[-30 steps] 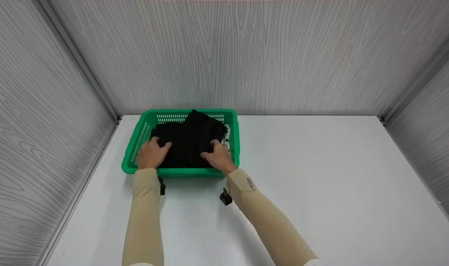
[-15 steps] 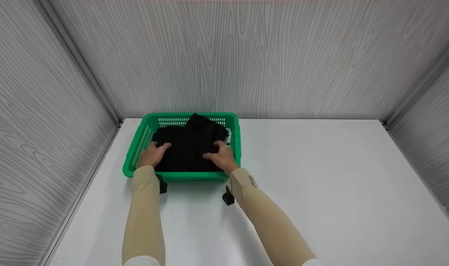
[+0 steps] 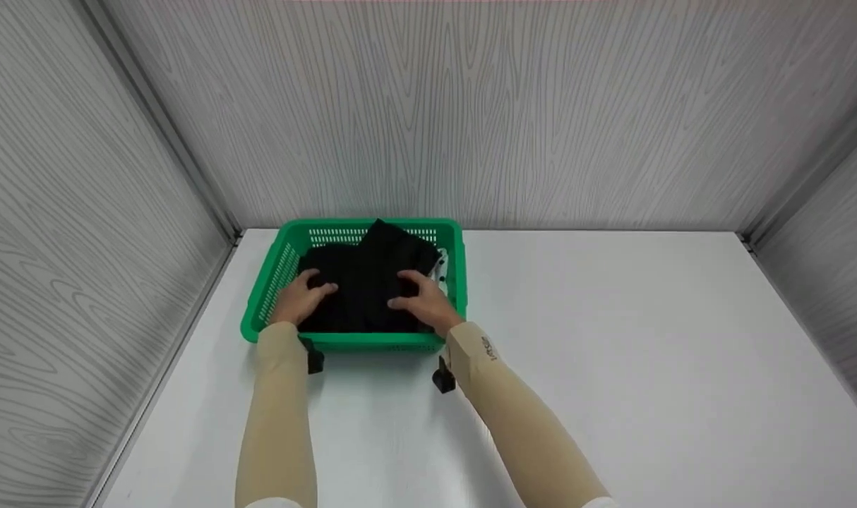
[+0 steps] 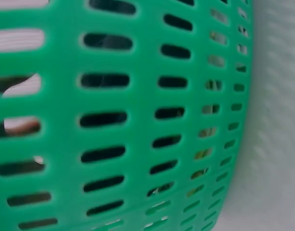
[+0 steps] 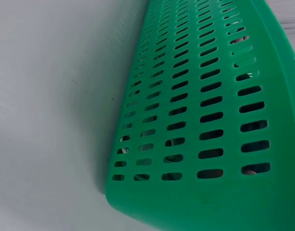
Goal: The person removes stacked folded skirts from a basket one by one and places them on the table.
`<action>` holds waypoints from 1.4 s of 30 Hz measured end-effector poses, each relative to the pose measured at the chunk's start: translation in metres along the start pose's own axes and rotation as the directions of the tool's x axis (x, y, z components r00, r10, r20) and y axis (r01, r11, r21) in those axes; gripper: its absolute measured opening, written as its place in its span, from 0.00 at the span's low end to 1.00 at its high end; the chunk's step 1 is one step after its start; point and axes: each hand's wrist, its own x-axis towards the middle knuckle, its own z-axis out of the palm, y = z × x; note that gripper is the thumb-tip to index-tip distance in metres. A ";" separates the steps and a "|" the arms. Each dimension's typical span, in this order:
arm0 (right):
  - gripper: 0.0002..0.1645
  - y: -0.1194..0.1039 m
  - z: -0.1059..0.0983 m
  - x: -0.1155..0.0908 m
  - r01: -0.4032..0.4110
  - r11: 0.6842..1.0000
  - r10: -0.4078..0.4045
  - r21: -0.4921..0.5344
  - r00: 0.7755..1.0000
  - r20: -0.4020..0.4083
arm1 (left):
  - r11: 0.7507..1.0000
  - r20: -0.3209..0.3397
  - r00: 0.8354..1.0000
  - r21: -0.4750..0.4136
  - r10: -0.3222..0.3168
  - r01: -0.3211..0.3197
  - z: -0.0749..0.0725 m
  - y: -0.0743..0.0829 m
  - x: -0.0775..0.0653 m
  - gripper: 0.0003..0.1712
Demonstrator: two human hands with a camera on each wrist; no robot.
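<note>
A green plastic basket (image 3: 372,341) with slotted walls holds dark folded cloth (image 3: 361,289), one corner of it standing up toward the back rim. My left hand (image 3: 300,296) reaches over the front left of the basket, its thumb and fingers spread apart on the black cloth. On the right side, my right hand (image 3: 428,303) lies over the same cloth with thumb and forefinger apart. Beside that hand, white cloth with black spots (image 3: 441,268) shows along the right wall. Both wrist views look at the basket's outer walls (image 4: 142,96), and most of each hand is hidden there.
The basket stands on a white table (image 3: 598,353) near its back left corner. Pale wood-grain panels rise behind (image 3: 428,113) and on both sides. Dark cloth shows through the slots of the basket wall (image 5: 195,120) in the right wrist view.
The head view has shifted slightly, so the basket sits a little lower and farther right. My right forefinger has moved a little left over the cloth. The cloth stays in the basket.
</note>
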 end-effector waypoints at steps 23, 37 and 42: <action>0.45 -0.003 0.000 0.007 -0.077 0.996 0.074 0.041 0.994 0.079 | 0.978 0.103 0.986 -0.173 0.131 -0.112 -0.008 -0.001 -0.008 0.38; 0.44 -0.001 -0.001 0.001 -0.004 0.999 0.001 0.047 0.998 0.058 | 0.973 0.085 0.979 -0.155 0.185 -0.171 -0.003 -0.001 -0.008 0.45; 0.46 -0.003 -0.008 -0.006 0.038 0.993 -0.043 0.115 0.998 0.046 | 0.962 0.019 0.975 -0.171 0.221 -0.214 -0.003 0.005 -0.018 0.44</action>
